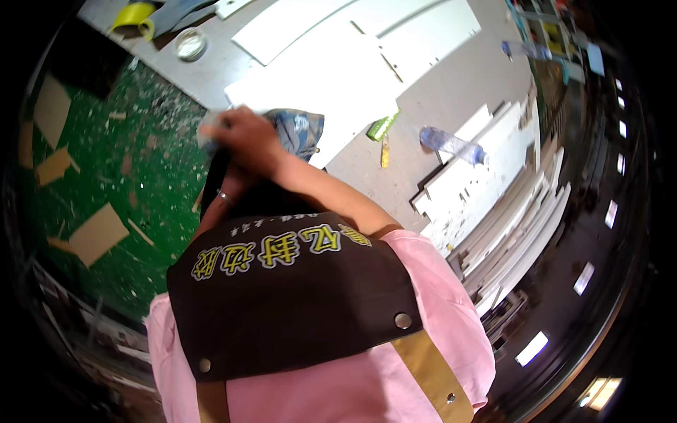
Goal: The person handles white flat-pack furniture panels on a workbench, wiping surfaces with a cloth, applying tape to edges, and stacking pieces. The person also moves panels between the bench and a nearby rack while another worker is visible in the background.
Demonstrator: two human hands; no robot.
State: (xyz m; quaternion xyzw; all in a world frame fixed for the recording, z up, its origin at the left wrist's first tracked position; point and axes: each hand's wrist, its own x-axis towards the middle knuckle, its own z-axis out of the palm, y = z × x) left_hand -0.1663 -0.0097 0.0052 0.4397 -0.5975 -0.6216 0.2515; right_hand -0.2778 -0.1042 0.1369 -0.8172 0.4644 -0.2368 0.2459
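Note:
My right hand (250, 139) reaches across to the left at the near edge of the workbench (345, 166). Its fingers are curled and smeared by motion. A pale, blurred thing (210, 128) shows at the fingertips; I cannot make out what it is or which hand has it. Below and partly behind the right hand is my left hand (237, 180), its fingers hidden, with a metal band at the wrist. Just right of my right hand, a crumpled blue-grey patterned cloth (300, 132) lies at the edge of a white board (303, 88).
More white panels (430, 28) lie at the back. A round tin (190, 44) and yellow tape roll (134, 17) sit far left. Right are a green packet (383, 125), yellow-handled tool (385, 153), plastic bottle (451, 144) and stacked boards (504, 233). Cardboard scraps (99, 235) litter the green floor.

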